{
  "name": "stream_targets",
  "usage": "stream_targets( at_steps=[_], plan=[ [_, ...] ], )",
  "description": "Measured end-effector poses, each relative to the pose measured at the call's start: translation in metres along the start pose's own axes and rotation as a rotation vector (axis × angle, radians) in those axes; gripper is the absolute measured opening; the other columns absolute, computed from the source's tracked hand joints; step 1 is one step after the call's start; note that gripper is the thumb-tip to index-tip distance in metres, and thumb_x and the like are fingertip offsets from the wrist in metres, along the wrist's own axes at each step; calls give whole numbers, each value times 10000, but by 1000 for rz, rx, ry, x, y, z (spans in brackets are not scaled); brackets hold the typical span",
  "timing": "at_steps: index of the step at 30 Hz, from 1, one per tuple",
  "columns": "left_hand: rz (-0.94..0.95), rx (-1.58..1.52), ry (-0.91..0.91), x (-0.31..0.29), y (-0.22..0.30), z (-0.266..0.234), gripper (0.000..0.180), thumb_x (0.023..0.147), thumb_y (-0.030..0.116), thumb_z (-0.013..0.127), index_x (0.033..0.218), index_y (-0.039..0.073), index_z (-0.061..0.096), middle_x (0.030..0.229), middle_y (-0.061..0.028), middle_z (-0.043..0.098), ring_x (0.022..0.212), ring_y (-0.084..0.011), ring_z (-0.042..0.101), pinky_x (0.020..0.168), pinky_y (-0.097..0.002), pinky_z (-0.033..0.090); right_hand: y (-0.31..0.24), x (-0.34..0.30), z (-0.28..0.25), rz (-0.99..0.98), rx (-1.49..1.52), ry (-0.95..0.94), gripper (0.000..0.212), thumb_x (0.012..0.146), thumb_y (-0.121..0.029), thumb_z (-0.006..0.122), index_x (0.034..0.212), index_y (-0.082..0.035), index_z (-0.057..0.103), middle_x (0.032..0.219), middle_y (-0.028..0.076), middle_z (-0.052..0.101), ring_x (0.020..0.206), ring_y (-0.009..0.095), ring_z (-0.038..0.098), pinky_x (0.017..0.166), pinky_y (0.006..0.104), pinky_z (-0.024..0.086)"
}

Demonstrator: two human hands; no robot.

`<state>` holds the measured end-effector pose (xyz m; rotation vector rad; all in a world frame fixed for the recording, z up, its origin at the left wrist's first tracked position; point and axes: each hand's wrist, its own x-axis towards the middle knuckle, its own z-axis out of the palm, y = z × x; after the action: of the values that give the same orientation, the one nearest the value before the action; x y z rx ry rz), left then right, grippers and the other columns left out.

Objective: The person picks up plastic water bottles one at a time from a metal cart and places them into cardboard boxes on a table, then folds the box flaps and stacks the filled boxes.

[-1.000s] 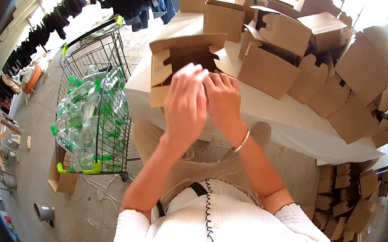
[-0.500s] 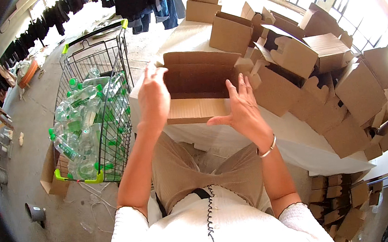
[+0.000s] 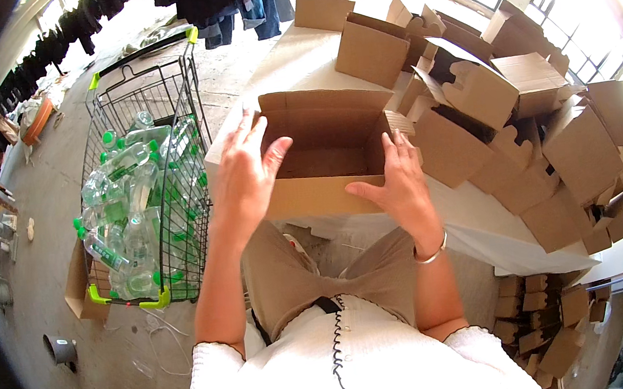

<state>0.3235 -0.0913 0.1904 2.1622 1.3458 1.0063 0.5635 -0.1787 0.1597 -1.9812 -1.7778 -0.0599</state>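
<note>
On the table [image 3: 312,64], an open box [image 3: 319,196] between two hands

Left hand [image 3: 246,175] at its left side, fingers loosely apart! Right hand [image 3: 400,184] opposite, fingers nearly together, thumb spread along the front; whether either presses, I can't tell. More boxes [image 3: 436,146] crowd the right, bottles [image 3: 127,162] heap in the cart [image 3: 163,297].

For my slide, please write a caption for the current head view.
Left hand and right hand spread near opposite ends of an open cardboard box, bottles in a cart nearby.
</note>
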Motion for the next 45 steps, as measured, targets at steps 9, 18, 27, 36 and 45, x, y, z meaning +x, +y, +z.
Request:
stream_targets(
  at_steps=[9, 18, 27, 36, 45],
  plan=[
    [-151, 200, -65, -10, -65, 37, 793, 1061, 477, 502, 1578, -80, 276, 1684, -221, 221, 1591, -320, 108, 1281, -446, 42, -6, 9, -2, 1, -55, -22, 1086, 619, -535, 902, 1417, 98, 523, 1392, 348, 551, 1219, 423, 540, 1082, 464, 452],
    [-194, -639, -216, 15, -63, 59, 1272, 769, 533, 867, 1616, -54, 121, 1613, -269, 346, 1495, -364, 370, 1207, -411, 322, 4, 23, 18, 52, 46, 40, 1061, 632, -633, 867, 1390, 48, 572, 1408, 331, 505, 1275, 455, 532, 1050, 518, 472],
    [-72, -324, -100, 35, -76, 70, 843, 803, 461, 856, 1486, 144, 476, 1689, -198, 222, 1534, -344, 303, 1197, -450, 345, 16, 50, 28, 33, -47, 48, 1066, 707, -628, 827, 1491, 0, 469, 1474, 319, 451, 1387, 450, 445, 1171, 523, 334],
    [-2, -187, -122, 46, -77, 57, 705, 780, 484, 863, 1307, 99, 598, 1686, -149, 281, 1522, -337, 342, 1168, -421, 394, 11, 122, 9, -393, -96, -142, 1213, 628, -678, 845, 1596, -137, 353, 1673, 235, 221, 1578, 393, 105, 1255, 571, 158],
    [-33, -291, -141, 56, -74, 49, 570, 755, 479, 876, 1105, 83, 663, 1670, -155, 326, 1413, -337, 507, 1061, -404, 482, 37, 176, 16, -338, 8, -330, 1364, 561, -777, 838, 1627, -144, 269, 1716, 191, 95, 1596, 356, -15, 1212, 688, 174]
  ],
)
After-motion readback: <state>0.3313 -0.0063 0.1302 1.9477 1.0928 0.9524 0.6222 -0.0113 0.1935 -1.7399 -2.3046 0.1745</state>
